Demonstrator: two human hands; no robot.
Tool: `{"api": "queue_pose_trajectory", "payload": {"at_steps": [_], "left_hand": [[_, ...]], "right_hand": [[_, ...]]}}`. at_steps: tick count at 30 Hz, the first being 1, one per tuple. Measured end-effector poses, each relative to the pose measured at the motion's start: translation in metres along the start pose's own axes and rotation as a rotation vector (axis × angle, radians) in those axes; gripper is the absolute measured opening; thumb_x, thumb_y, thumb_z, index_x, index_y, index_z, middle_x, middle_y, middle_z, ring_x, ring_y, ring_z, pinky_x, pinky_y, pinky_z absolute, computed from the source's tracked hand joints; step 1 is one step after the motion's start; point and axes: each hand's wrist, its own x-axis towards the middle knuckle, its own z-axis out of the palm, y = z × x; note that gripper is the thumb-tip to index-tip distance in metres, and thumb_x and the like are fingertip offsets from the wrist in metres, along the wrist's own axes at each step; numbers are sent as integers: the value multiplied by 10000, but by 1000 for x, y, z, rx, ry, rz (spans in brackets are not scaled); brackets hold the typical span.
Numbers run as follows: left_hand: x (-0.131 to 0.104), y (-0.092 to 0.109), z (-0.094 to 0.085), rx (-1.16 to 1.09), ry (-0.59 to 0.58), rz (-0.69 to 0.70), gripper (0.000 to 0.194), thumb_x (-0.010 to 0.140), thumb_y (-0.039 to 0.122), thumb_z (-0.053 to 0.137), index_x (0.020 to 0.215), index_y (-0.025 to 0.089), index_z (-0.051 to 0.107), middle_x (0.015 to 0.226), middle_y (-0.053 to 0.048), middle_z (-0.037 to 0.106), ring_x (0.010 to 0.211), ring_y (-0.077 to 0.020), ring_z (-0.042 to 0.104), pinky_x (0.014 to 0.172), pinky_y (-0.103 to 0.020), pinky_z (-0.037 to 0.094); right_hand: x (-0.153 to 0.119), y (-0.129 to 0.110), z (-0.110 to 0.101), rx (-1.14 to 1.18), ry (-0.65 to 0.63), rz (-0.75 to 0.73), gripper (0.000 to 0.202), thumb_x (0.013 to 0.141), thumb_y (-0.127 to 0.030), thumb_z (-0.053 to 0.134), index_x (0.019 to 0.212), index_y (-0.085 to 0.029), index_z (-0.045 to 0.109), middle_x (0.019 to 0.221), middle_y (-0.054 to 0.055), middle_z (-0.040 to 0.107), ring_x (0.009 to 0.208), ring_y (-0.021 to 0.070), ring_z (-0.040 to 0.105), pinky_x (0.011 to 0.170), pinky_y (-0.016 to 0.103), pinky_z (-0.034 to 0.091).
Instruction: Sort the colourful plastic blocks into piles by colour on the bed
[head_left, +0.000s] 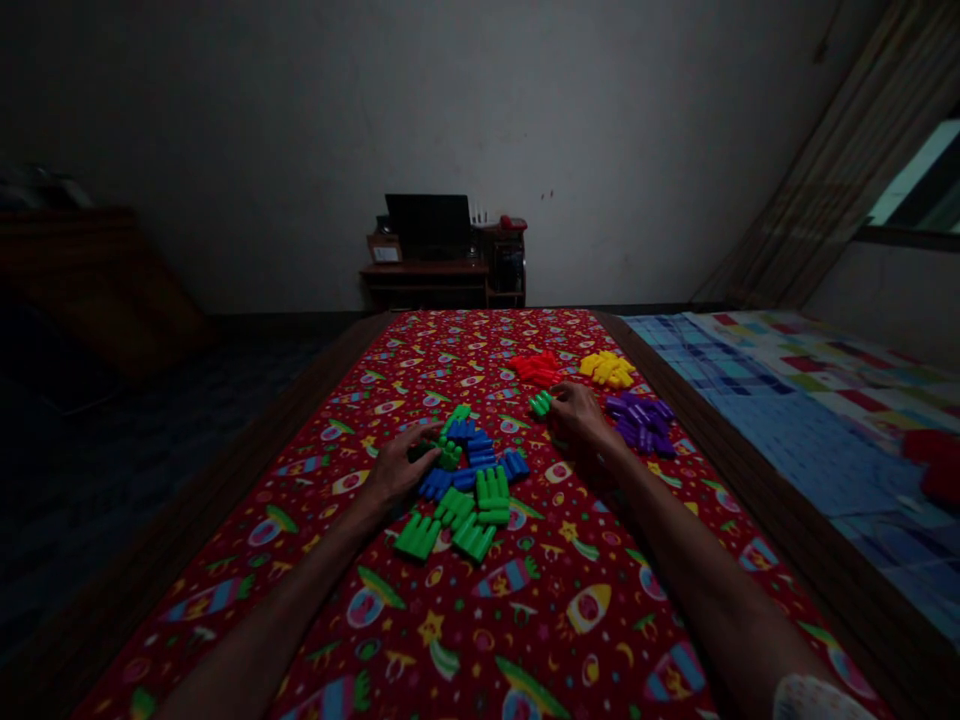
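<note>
Right hand (583, 412) just left of the purple toy-block pile (641, 422), pinching a green ridged block (539, 404) — partly hidden by fingertips, left hand (401, 465) farther left, beside blue-and-green blocks (465, 478) — grip impossible to tell

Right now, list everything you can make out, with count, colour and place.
Green blocks: several, green, centre pile
Blue blocks: several, blue, same pile
Lone green block: one, green, beyond that pile
Red blocks: several, red, right of centre
Yellow blocks: several, yellow, right of the red
Purple blocks: several, purple, nearer than the yellow
Cloth: one, patterned red, under the blocks
Table: one, dark brown, under the cloth
Desk: one, brown, back wall
Screen: one, black, on the desk
Bedding: count unclear, multicoloured, right
Curtain: one, dim beige, right
Left hand: one, bare, at the centre pile
Right hand: one, bare, fingers holding the lone green block
</note>
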Motion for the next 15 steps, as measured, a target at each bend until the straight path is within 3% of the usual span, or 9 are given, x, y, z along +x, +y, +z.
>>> {"api": "queue_pose_trajectory", "payload": {"at_steps": [3,6,8,12,15], "left_hand": [[3,9,-3,-65,42,-40,463,740,417,603,1144,195,636,1038,-67,716,968,-244,668,899,-401,527],[5,18,-1,-147,78,-89,497,734,442,626,1160,185,621,1045,-72,716,967,-244,672,892,-395,535],[4,24,3,-200,83,-110,518,726,454,642,1165,180,616,1044,-76,716,965,-244,674,885,-394,540],[-2,35,16,-279,34,-115,534,722,482,655,1162,183,615,1049,-87,713,948,-248,678,843,-388,557],[-4,43,17,-249,-3,-89,481,746,492,631,1118,188,638,1046,-87,713,930,-247,677,821,-379,559]], "right_hand": [[1,13,-7,-123,57,46,280,805,-228,536,982,-109,717,898,123,731,822,217,661,737,299,475],[-3,1,-9,-95,64,-41,283,860,-263,495,953,-111,714,859,114,721,804,208,647,740,295,460],[-9,-20,-6,28,-29,-159,317,897,-310,464,895,-121,719,797,88,710,742,191,636,689,270,450],[-34,-70,10,338,-403,-419,301,890,-376,523,996,-167,713,839,32,712,723,156,624,631,215,418],[-45,-87,17,286,-453,-516,247,860,-310,577,1027,-179,703,772,2,687,652,119,573,596,193,362]]}}
